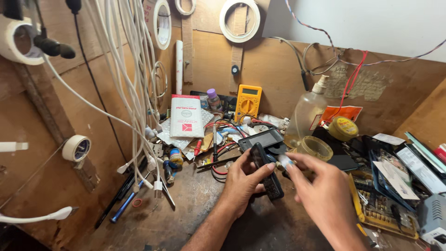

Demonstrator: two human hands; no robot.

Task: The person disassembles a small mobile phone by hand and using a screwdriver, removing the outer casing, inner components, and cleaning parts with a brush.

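Note:
My left hand (242, 182) grips a small dark phone (266, 173) held on edge over the wooden bench (176, 209). My right hand (318, 186) comes in from the right and pinches a small clear, whitish object (284, 161) against the phone's upper end. What that object is stays hard to tell. Both forearms enter from the bottom of the view.
Behind the hands lie a black device with a screen (263, 138), a yellow multimeter (247, 102), a clear spray bottle (308, 114), a round clear jar (315, 147) and a white pouch (186, 116). White cables (132, 83) hang at left; a screwdriver-bit tray (378, 207) sits right.

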